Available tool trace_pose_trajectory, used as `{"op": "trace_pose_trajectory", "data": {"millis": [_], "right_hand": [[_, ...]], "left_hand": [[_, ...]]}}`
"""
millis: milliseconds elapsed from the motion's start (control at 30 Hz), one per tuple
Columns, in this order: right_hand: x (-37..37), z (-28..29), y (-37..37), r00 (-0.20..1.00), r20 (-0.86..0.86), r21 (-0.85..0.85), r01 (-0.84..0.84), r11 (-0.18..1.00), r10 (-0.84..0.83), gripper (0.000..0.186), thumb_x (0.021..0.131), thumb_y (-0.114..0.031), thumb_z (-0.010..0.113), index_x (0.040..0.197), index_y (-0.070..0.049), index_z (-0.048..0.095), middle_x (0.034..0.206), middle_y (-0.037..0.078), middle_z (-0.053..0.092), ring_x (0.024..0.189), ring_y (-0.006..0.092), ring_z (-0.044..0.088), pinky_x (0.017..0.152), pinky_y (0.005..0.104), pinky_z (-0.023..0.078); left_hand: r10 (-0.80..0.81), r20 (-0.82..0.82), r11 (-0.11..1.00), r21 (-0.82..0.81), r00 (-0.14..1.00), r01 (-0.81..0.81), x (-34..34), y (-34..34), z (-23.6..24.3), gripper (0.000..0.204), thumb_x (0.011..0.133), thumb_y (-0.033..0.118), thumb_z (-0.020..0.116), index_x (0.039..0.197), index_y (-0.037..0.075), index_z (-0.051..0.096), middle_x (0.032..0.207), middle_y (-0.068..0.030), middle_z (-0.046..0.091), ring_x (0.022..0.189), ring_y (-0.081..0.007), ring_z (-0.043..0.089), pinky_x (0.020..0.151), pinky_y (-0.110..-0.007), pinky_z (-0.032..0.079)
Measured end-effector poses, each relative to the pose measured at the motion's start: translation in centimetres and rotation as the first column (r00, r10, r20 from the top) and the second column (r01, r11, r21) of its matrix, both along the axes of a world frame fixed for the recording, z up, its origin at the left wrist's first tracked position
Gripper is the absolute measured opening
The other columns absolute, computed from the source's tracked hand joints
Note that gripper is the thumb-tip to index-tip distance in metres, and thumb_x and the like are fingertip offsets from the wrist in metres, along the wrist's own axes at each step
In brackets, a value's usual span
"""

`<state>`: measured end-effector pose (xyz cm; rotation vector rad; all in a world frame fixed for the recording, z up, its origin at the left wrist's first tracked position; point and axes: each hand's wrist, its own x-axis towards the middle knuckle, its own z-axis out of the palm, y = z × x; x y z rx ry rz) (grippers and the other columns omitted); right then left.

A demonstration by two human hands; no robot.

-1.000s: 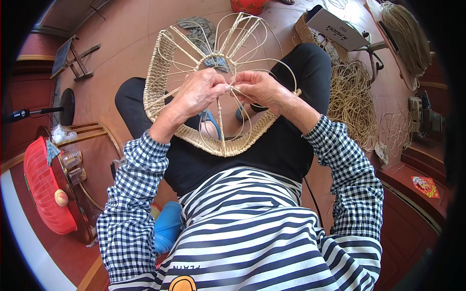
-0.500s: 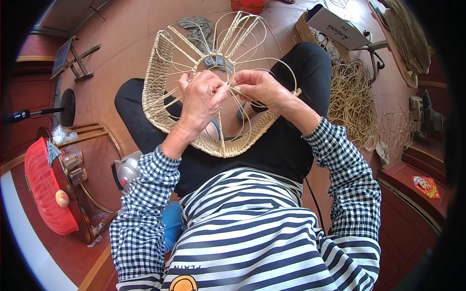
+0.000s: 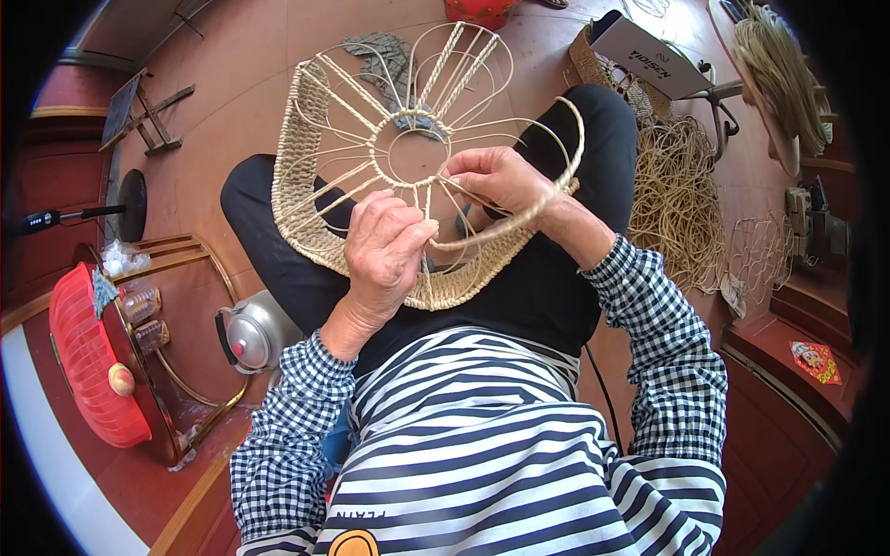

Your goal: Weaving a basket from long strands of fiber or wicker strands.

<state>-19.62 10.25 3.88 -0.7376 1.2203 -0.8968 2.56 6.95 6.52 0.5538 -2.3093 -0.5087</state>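
Observation:
A half-woven wire frame (image 3: 301,167) rests across my lap. It has a small cord-wrapped ring (image 3: 372,148) in its middle, wire spokes and loops around that, and a woven straw band along its left and near sides. My left hand (image 3: 382,250) is closed in a pinch just below the ring, gripping a length of straw cord (image 3: 581,139). From there the cord sweeps in a wide loop to the right, passing over my right wrist. My right hand (image 3: 499,181) pinches at the ring's right edge; what lies between its fingertips is partly hidden.
A big heap of loose straw cord (image 3: 677,204) lies on the floor at right, by an open box (image 3: 649,54). To the left are a metal kettle (image 3: 255,332), a red plastic basket (image 3: 88,357) and a small wooden stand (image 3: 153,120). A grey cloth (image 3: 385,60) lies beyond the frame.
My left hand has drawn back toward me, away from the right hand, and the ring now shows. The cord's loop has swung nearer, over my right wrist. My right hand stays by the ring.

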Motion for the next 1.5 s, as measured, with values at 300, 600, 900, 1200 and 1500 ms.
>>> {"op": "trace_pose_trajectory", "data": {"millis": [300,600,900,1200,1500], "right_hand": [[0.3,0.9,-0.3,0.832,-0.554,-0.226,-0.169,0.959,0.016,0.017,0.092,-0.014,0.067,0.103,-0.003,0.075,0.085,0.010,0.073,0.078,0.0144,0.067,0.074,0.0309,0.053],[0.1,1.0,-0.3,0.933,-0.352,-0.141,-0.128,0.982,0.071,0.020,0.097,-0.016,0.065,0.106,0.000,0.073,0.086,0.001,0.070,0.081,0.0071,0.061,0.076,0.0261,0.050],[0.0,2.0,-0.4,0.952,-0.287,-0.051,-0.128,0.991,0.108,0.019,0.098,-0.012,0.062,0.110,-0.001,0.071,0.086,-0.004,0.067,0.076,0.0020,0.058,0.067,0.0205,0.048],[-0.5,0.5,-0.8,0.938,-0.249,0.028,-0.244,0.969,0.243,0.022,0.096,-0.022,0.070,0.105,-0.003,0.076,0.083,-0.002,0.071,0.077,0.0046,0.060,0.071,0.0238,0.050],[-0.9,0.5,-0.7,0.944,-0.266,-0.073,-0.223,0.972,0.197,0.021,0.096,-0.019,0.067,0.106,-0.003,0.075,0.089,0.001,0.074,0.084,0.0084,0.065,0.081,0.0261,0.053]], "left_hand": [[-0.083,0.000,0.995,-0.057,0.997,0.083,0.4,0.1,0.5,0.027,0.065,-0.003,0.076,0.089,0.006,0.071,0.087,-0.0068,0.066,0.088,-0.0265,0.065,0.089,-0.045,0.055],[-0.061,-0.024,0.996,-0.073,0.998,0.059,0.0,-0.1,1.0,0.017,0.068,0.003,0.073,0.084,0.006,0.068,0.086,-0.0048,0.065,0.088,-0.0245,0.065,0.088,-0.042,0.055],[-0.046,-0.038,0.999,-0.011,0.998,0.046,0.5,0.3,-0.1,0.029,0.062,-0.003,0.077,0.089,0.006,0.069,0.088,-0.0060,0.066,0.088,-0.0287,0.065,0.078,-0.040,0.053],[-0.062,-0.032,0.998,-0.033,0.998,0.061,0.4,-1.4,1.4,0.018,0.073,0.000,0.073,0.086,0.010,0.066,0.093,-0.0028,0.073,0.089,-0.0205,0.069,0.094,-0.044,0.050],[-0.073,0.139,0.988,-0.125,0.988,0.091,1.3,0.9,0.3,0.015,0.072,0.006,0.072,0.087,0.008,0.068,0.107,-0.0055,0.073,0.104,-0.0228,0.068,0.097,-0.043,0.049]]}}
